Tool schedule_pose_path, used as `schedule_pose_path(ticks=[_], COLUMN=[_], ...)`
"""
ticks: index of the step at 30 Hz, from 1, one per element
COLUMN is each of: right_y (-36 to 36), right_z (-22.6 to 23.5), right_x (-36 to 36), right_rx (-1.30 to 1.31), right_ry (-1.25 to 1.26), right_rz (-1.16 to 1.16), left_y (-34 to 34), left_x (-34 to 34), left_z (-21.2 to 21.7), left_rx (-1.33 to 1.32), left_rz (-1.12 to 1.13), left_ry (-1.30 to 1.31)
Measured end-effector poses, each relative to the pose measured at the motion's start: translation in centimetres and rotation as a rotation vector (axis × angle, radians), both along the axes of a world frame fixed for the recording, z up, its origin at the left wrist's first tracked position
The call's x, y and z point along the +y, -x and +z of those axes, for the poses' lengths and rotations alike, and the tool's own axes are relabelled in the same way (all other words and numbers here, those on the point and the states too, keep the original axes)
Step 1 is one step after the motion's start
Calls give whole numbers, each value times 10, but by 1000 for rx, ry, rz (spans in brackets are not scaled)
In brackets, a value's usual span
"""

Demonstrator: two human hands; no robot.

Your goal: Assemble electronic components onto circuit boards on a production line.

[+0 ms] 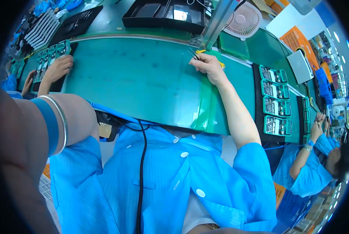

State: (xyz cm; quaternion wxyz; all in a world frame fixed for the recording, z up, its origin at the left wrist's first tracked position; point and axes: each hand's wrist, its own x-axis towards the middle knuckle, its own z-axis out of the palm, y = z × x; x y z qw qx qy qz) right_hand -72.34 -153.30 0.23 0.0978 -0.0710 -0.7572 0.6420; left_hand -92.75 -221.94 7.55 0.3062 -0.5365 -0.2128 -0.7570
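Note:
My right hand (208, 67) is closed around a pair of dark tweezers (194, 54), their tips pointing up and left over the green mat (131, 82). Just behind that hand lies something with yellow parts (200, 51), mostly hidden by it. My left arm is raised close to the camera, with a blue band (47, 125) and a silver bangle (60, 124) round the wrist. Past the band, my left hand (20, 156) is a dark, cut-off shape at the left edge, its fingers out of sight.
Circuit boards in green frames (276, 107) lie on a black mat to the right. At the left, a co-worker's hand (58, 69) touches similar boards (49, 58). A black tray (162, 17), a metal post (217, 23) and a fan (243, 19) stand behind. Another person sits at right.

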Motion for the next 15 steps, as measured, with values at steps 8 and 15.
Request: schedule_pose_path(ticks=[8,15], right_y=[-2,1], right_z=[-18,-1], right_x=[22,13], right_rx=[5,-2], right_ry=[0,15], right_rz=[-16,51], left_y=[-152,-116], left_x=[309,308], left_z=[76,96], left_rx=[315,241], left_rz=[241,391], left_ry=[-274,-300])
